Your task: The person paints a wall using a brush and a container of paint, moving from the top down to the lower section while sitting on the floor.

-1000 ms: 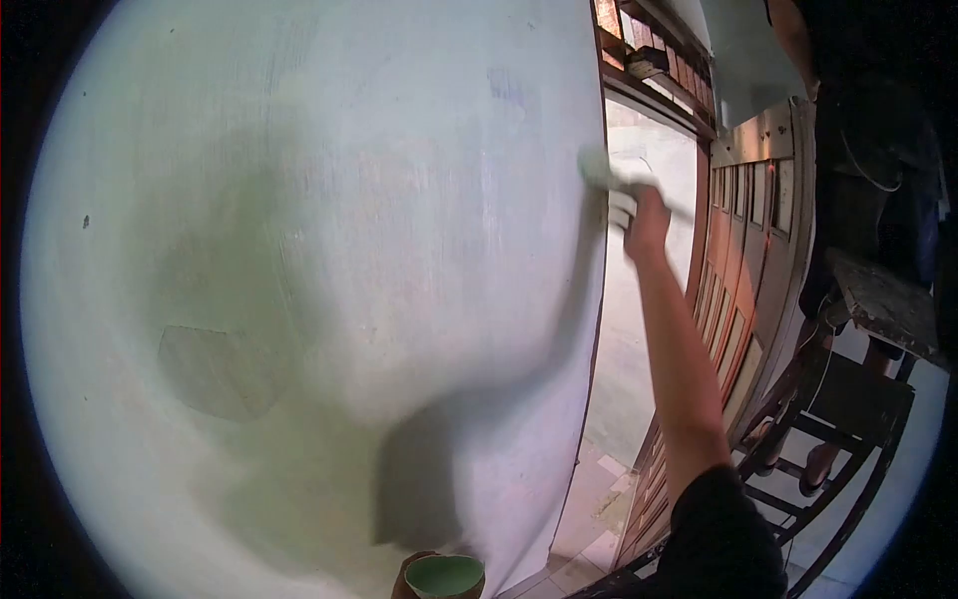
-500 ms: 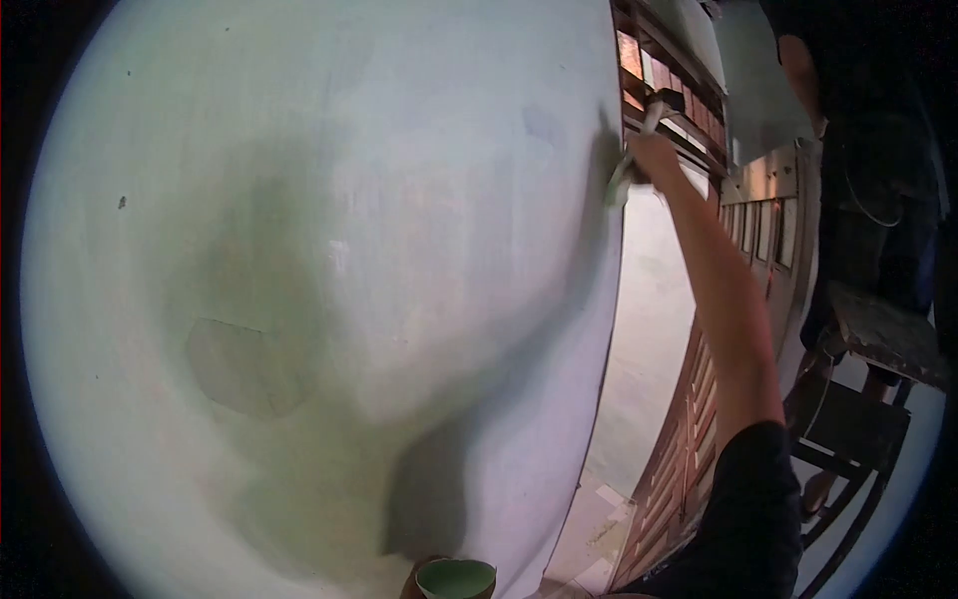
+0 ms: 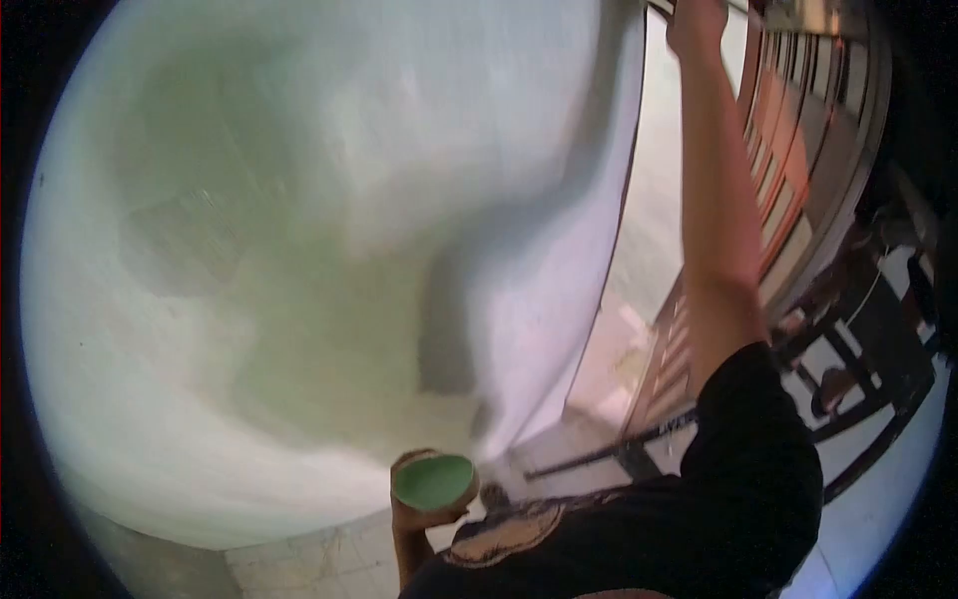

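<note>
My left hand point(image 3: 411, 517) is wrapped around a small bowl point(image 3: 436, 483) of pale green paint, held low in front of the wall. My right arm stretches up to the top edge of the view, where my right hand point(image 3: 697, 25) is partly cut off. Its fingers are closed near the wall's right edge. The paintbrush that it grips in the earlier frame lies almost wholly beyond the view now. The wall point(image 3: 329, 299) is whitish green and fills the left and middle, with my shadow across it and a greyer patch at the left.
Right of the wall is an opening beside slatted wooden shutters point(image 3: 788, 150). A dark wooden chair or stool point(image 3: 868, 339) stands at the right, with part of a person's foot point(image 3: 833, 387) by it. Tiled floor point(image 3: 309, 564) shows below.
My view has tilted down, so the wall marks sit higher and the bowl with my left hand shows fully. My right hand has shifted to the top edge, taking the brush mostly out of view.
</note>
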`<action>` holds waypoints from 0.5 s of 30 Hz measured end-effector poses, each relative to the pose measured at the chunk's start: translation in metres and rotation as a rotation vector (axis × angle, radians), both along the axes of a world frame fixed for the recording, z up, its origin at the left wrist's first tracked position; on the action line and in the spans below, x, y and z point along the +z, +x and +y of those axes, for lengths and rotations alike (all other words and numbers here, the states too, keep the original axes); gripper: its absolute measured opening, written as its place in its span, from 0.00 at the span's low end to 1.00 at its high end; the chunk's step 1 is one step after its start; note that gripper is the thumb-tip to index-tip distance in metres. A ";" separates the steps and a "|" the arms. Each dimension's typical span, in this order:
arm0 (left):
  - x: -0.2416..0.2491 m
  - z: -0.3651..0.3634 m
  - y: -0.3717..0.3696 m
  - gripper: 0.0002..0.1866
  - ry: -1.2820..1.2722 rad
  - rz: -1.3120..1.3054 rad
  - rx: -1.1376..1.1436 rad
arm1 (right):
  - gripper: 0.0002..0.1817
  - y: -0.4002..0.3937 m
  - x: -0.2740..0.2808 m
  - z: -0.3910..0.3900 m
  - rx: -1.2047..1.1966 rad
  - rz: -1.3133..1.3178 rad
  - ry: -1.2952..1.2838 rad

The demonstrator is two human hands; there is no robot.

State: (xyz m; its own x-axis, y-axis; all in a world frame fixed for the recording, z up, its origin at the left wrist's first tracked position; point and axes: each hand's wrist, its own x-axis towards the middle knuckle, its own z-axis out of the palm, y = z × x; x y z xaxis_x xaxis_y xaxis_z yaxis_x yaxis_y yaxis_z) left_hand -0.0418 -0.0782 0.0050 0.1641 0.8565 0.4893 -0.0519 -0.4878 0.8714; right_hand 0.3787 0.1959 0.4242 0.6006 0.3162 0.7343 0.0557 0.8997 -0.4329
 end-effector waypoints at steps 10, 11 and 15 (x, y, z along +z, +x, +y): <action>0.008 0.010 0.009 0.53 -0.061 -0.020 -0.100 | 0.09 -0.052 -0.495 -0.074 0.008 0.067 -0.903; 0.011 0.015 0.013 0.53 -0.073 -0.036 -0.172 | 0.09 -0.048 -0.494 -0.073 0.006 0.070 -0.894; 0.018 0.026 0.025 0.55 -0.032 -0.054 -0.287 | 0.13 -0.016 -0.473 -0.033 -0.149 -0.046 -0.977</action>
